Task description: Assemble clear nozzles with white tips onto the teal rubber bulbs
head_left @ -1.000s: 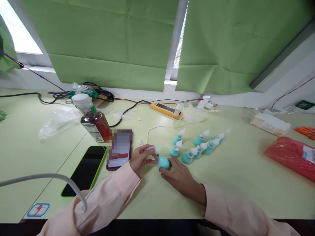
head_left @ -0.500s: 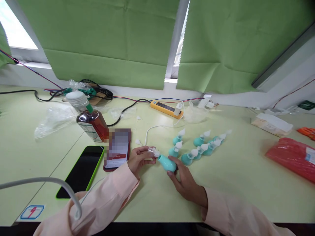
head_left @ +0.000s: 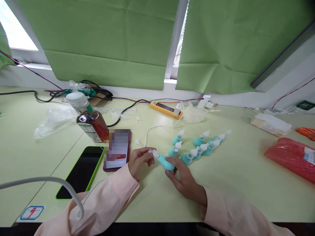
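Between both hands sits a teal bulb (head_left: 165,162); the left hand (head_left: 138,160), loosely curled, pinches its clear nozzle (head_left: 155,153), the right hand (head_left: 184,177) half-closes around it. From there, similar bulbs (head_left: 186,159) crowd one to three o'clock; power strip (head_left: 162,109), twelve; bottle (head_left: 92,126), ten; red-cased phone (head_left: 119,146), nine.

Clock positions from view centre. Centre: yellow power strip (head_left: 162,108), white plug (head_left: 177,109) inserted. Twelve o'clock: green window blinds (head_left: 110,42). Ten: coiled black cable (head_left: 106,90). Nine: white-capped bottle of red-brown liquid (head_left: 92,126). Eight: red-cased smartphone (head_left: 119,149), lit; green-cased smartphone (head_left: 81,172), dark; red-marked label (head_left: 32,212). Three: white-topped packet (head_left: 270,124). Three to four: red plastic package (head_left: 287,157).
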`<state>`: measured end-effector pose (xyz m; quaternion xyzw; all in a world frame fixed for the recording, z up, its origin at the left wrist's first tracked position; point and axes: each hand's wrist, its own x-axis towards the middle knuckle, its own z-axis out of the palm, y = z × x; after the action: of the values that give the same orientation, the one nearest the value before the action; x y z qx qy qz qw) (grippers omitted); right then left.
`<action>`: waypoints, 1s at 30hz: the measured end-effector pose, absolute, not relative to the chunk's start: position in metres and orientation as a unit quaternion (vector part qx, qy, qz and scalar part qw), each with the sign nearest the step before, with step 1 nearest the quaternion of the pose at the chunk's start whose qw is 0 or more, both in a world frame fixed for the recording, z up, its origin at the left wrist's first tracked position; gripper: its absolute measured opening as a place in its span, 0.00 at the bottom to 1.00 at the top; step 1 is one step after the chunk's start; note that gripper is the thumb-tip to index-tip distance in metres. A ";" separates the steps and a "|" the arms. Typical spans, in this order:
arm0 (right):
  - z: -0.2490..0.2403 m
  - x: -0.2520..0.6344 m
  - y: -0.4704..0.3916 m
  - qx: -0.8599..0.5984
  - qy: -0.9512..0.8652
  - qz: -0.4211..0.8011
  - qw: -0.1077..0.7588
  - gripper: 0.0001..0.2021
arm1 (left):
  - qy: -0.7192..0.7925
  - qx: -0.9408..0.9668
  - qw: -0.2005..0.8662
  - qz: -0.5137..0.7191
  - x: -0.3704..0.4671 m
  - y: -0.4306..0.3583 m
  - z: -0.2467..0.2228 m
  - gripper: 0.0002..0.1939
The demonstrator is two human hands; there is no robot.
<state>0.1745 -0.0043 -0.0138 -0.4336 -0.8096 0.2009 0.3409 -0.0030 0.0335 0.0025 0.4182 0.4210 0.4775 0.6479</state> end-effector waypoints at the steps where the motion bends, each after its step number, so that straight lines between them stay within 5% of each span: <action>1: -0.014 0.175 -0.005 -0.434 -0.811 0.195 0.341 0.16 | 0.420 0.423 0.645 0.478 -0.002 0.032 0.002 0.11; 14: -0.014 0.173 -0.005 -0.446 -0.812 0.196 0.321 0.17 | 0.397 0.451 0.607 0.520 -0.001 0.030 0.003 0.22; 19: -0.017 0.171 -0.006 -0.448 -0.812 0.218 0.304 0.17 | 0.392 0.432 0.607 0.540 0.001 0.028 0.005 0.14; 30: -0.015 0.168 -0.011 -0.475 -0.749 0.311 0.341 0.17 | 0.439 0.397 0.594 0.545 0.000 0.030 0.002 0.19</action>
<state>0.1680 -0.0109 -0.0149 -0.4749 -0.7490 0.3114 0.3412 -0.0002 0.0302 0.0018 0.3971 0.4386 0.5450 0.5940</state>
